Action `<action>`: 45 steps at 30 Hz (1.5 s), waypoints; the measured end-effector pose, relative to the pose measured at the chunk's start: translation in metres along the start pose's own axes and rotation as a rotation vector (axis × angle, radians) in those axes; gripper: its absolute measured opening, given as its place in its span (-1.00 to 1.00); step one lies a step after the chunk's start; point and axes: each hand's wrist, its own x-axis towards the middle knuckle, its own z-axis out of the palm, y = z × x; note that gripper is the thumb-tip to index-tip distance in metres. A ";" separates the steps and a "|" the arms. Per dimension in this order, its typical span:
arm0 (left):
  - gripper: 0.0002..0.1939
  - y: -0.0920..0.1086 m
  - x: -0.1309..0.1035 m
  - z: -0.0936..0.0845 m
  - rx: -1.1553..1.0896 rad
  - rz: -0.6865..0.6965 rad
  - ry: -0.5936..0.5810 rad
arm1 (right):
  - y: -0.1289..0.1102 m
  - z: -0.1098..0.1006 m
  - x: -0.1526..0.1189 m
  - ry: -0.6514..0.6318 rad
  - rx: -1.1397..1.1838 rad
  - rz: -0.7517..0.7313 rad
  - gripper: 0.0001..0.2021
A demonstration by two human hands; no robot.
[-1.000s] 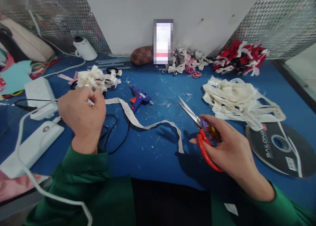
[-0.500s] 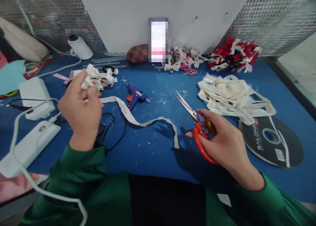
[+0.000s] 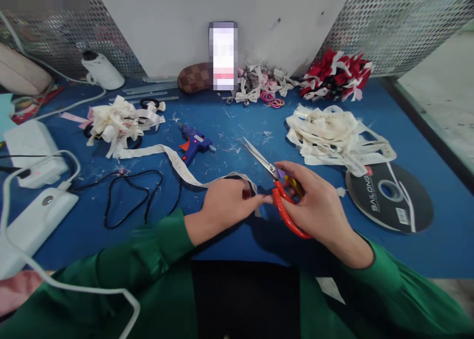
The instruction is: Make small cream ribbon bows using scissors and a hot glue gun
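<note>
Ribbon and Scissors, Mid-Table

From here, open table extends between the glue gun and the loops; the right edge lies beyond the reel. The ribbon passes behind the left hand, its end showing just beside. The left hand is half curled; whether it pinches ribbon cannot be told. The right hand grips the scissors.

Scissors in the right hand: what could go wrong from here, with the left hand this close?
The scissors' blades are slightly parted and the left hand is right beside the red handles, so a slip of the right hand might nick it. The pale ribbon runs close by the glue gun's handle; a tug could catch or shift the gun. The loosely looped black cord could snag the left sleeve.
</note>
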 end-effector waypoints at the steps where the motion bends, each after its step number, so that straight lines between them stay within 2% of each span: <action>1: -0.57 0.001 0.001 0.002 0.053 0.030 0.001 | 0.000 0.000 0.000 -0.020 0.029 0.011 -0.50; 3: -0.66 0.003 0.003 0.005 0.065 0.044 0.001 | -0.001 0.000 0.001 -0.061 0.094 0.040 -0.50; 4: -0.70 0.003 0.003 0.005 0.001 0.035 0.000 | 0.000 0.000 0.001 -0.081 0.135 0.063 -0.49; 6: -0.74 0.001 0.004 0.001 -0.299 -0.017 -0.001 | 0.000 -0.002 0.003 -0.110 0.261 0.125 -0.45; 9: -0.77 -0.003 0.003 -0.006 -0.926 -0.168 0.023 | 0.000 -0.005 0.005 -0.155 0.574 0.231 -0.42; 12: -0.76 -0.001 -0.001 -0.009 -1.286 -0.285 0.038 | -0.005 -0.007 0.007 -0.258 0.858 0.330 -0.42; 15: -0.80 0.006 -0.006 -0.007 -1.419 -0.300 0.015 | -0.012 -0.003 0.007 -0.323 1.018 0.416 -0.43; 19: -0.84 0.013 -0.012 -0.003 -1.472 -0.281 -0.003 | -0.018 0.010 0.004 -0.367 1.130 0.502 -0.43; 24: -0.84 0.011 -0.013 0.001 -1.538 -0.329 -0.083 | -0.018 0.015 0.003 -0.379 1.099 0.493 -0.48; 28: -0.75 0.003 -0.010 -0.006 -1.656 -0.367 -0.067 | -0.014 0.006 0.003 -0.504 1.043 0.457 -0.52; 30: -0.72 0.000 -0.008 -0.012 -1.687 -0.399 -0.007 | -0.011 -0.001 0.004 -0.548 1.012 0.458 -0.54; 32: -0.75 -0.004 -0.006 -0.018 -1.654 -0.378 0.098 | -0.008 -0.007 0.005 -0.537 0.989 0.454 -0.55; 35: -0.81 -0.007 -0.004 -0.025 -1.475 -0.204 0.376 | -0.003 -0.015 0.006 -0.477 0.974 0.425 -0.56; 37: -0.74 -0.008 -0.004 -0.026 -1.345 -0.059 0.576 | 0.000 -0.018 0.006 -0.441 0.977 0.409 -0.57; 39: -0.59 -0.009 -0.005 -0.023 -1.291 0.028 0.664 | 0.000 -0.020 0.005 -0.417 0.971 0.406 -0.56; 40: -0.53 -0.008 -0.006 -0.021 -1.298 0.028 0.631 | 0.000 -0.021 0.005 -0.412 0.960 0.409 -0.55; 41: -0.49 -0.008 -0.007 -0.018 -1.313 -0.002 0.539 | -0.001 -0.021 0.005 -0.415 0.946 0.413 -0.54; 45: -0.56 -0.005 -0.013 -0.008 -1.317 -0.169 -0.042 | -0.007 -0.015 0.006 -0.444 0.907 0.411 -0.54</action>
